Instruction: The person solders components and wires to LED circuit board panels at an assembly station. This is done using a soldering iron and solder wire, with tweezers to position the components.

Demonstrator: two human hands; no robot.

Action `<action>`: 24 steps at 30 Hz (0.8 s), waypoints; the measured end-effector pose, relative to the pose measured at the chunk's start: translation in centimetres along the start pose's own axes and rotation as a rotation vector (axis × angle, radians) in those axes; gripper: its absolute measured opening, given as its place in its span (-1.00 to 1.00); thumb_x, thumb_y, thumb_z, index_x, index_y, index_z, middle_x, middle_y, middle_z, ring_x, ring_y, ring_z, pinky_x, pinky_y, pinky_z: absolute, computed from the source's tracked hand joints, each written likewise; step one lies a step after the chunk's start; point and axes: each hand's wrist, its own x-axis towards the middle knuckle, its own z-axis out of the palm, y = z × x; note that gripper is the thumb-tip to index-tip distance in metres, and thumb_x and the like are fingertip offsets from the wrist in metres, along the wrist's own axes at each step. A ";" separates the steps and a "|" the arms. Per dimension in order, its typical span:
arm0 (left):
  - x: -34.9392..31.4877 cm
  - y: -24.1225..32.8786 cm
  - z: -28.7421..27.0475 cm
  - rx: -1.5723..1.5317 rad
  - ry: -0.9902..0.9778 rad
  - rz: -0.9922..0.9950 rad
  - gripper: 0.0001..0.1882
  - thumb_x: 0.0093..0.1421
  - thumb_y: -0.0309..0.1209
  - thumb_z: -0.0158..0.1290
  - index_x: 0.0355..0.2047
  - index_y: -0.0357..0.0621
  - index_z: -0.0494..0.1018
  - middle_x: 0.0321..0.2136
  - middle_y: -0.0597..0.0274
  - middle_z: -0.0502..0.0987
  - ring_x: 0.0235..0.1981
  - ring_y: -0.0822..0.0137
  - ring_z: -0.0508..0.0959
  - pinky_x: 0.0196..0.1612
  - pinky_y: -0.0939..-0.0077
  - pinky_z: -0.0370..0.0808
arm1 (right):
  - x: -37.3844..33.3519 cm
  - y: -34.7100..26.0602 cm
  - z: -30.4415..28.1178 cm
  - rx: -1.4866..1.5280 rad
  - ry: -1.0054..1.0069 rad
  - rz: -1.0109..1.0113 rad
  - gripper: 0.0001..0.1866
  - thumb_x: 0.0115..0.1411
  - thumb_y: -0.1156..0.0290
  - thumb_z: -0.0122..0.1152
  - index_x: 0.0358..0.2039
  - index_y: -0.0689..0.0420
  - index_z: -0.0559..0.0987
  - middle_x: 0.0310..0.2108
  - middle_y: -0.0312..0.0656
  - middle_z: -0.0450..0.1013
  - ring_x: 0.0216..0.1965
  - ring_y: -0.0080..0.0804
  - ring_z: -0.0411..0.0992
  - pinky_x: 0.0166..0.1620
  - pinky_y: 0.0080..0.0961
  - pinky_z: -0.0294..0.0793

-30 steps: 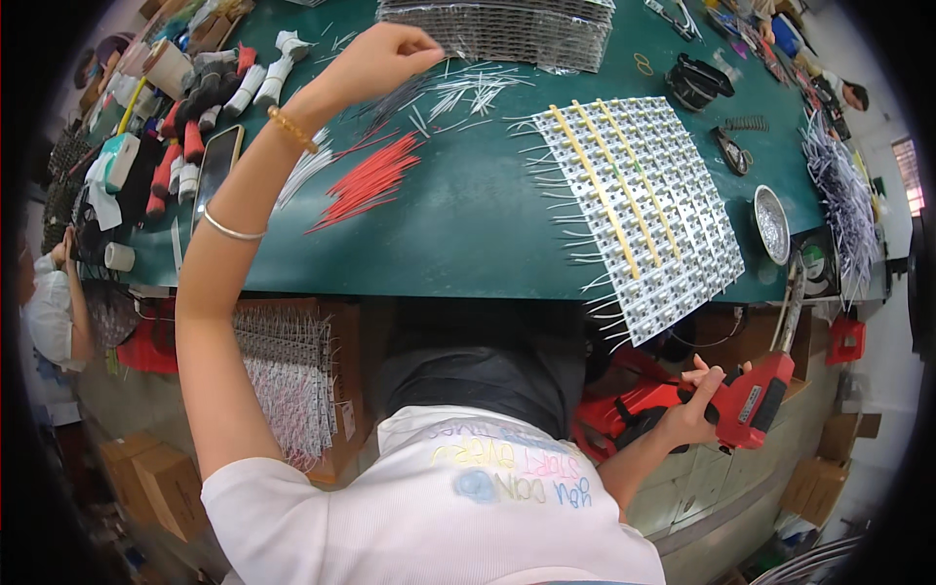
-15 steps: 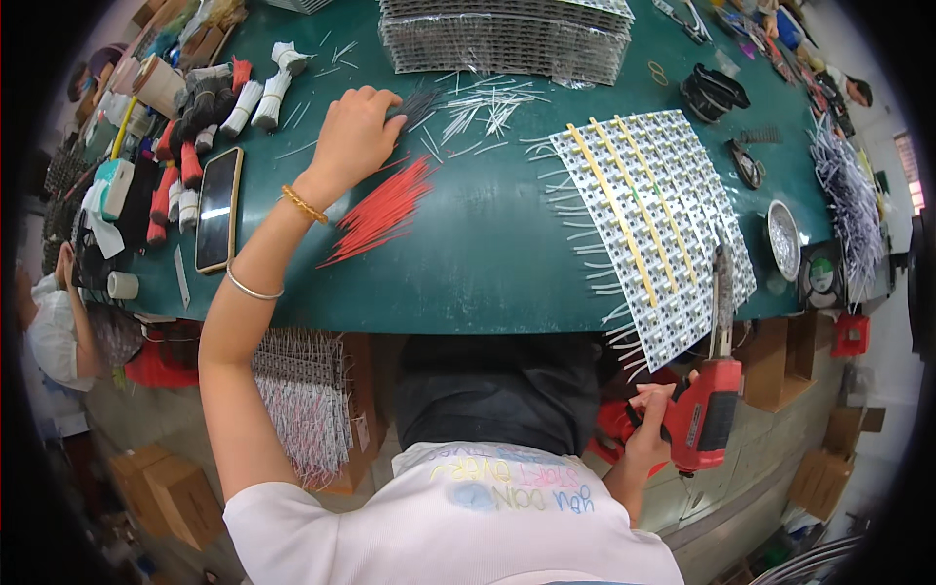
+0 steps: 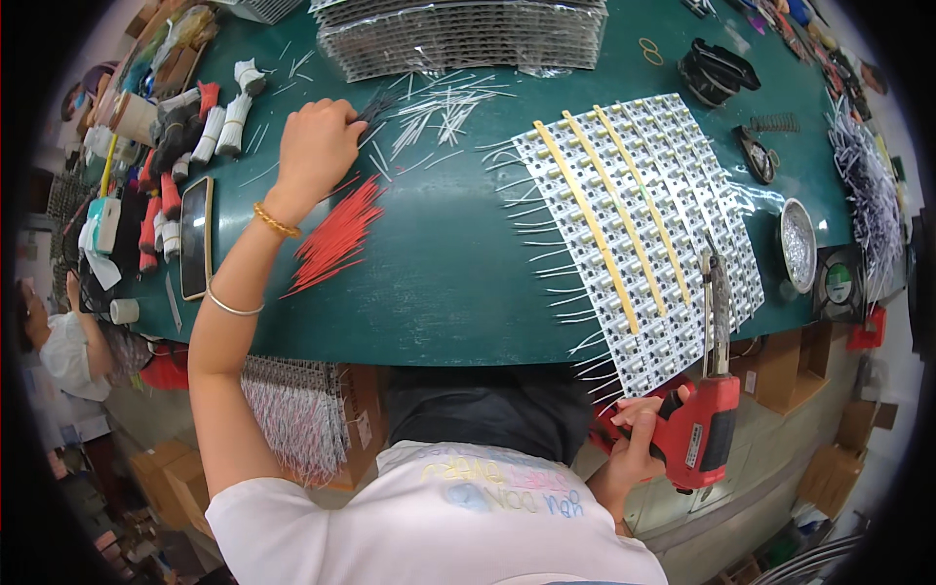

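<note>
My left hand [image 3: 318,148] reaches out over the far left of the table, its fingers curled down at a small pile of thin black wires [image 3: 382,103]. What lies under its fingertips is hidden. Below the wrist, cut red wires [image 3: 341,234] lie in a bundle, and loose white wires [image 3: 444,109] are scattered to the right of the black ones. My right hand [image 3: 634,450], at the table's front edge, grips a red and black soldering gun [image 3: 700,434] pointing up. Its long metal tip overlaps a white circuit board panel [image 3: 634,214] with yellow strips and white wires along its left edge.
A stack of wrapped panels [image 3: 458,44] stands at the back. A phone [image 3: 196,234] and bundled wires [image 3: 210,132] lie on the left. At the right are a black holder [image 3: 717,73], a metal bowl [image 3: 798,246] and a small fan [image 3: 840,281]. Another person [image 3: 68,341] sits far left.
My left hand's fingers have curled in more at the black wires. The whole view has shifted slightly. My right hand still holds the soldering gun by the panel's near right side.
</note>
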 end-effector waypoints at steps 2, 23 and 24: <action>0.1 0.4 -0.6 0.010 -0.018 -0.040 -0.87 0.03 -0.39 0.06 -0.46 -0.19 0.49 -0.49 0.16 0.48 -0.37 0.14 0.44 -0.29 0.30 0.32 | 0.1 0.4 -0.2 -0.001 0.009 -0.032 -0.54 0.10 0.62 -0.07 0.03 0.43 0.14 -0.65 -0.20 0.26 -0.66 -0.49 0.25 -0.41 -0.44 0.41; 2.2 7.5 1.2 0.252 0.103 0.438 -0.93 -0.10 -0.49 -0.04 -0.62 -0.24 0.39 -0.58 0.07 0.44 -0.43 0.09 0.42 -0.36 0.24 0.36 | -1.7 -0.3 -1.7 -0.050 -0.004 0.065 -0.56 0.10 0.64 -0.14 0.03 0.43 0.13 -0.66 -0.19 0.23 -0.66 -0.45 0.24 -0.41 -0.43 0.40; 2.4 7.4 1.2 0.244 0.096 0.450 -0.93 -0.10 -0.49 -0.04 -0.62 -0.24 0.39 -0.58 0.07 0.44 -0.43 0.09 0.42 -0.36 0.24 0.36 | -1.8 -0.3 -1.6 -0.046 0.007 0.074 -0.56 0.10 0.64 -0.14 0.02 0.43 0.14 -0.67 -0.19 0.22 -0.67 -0.45 0.24 -0.42 -0.42 0.40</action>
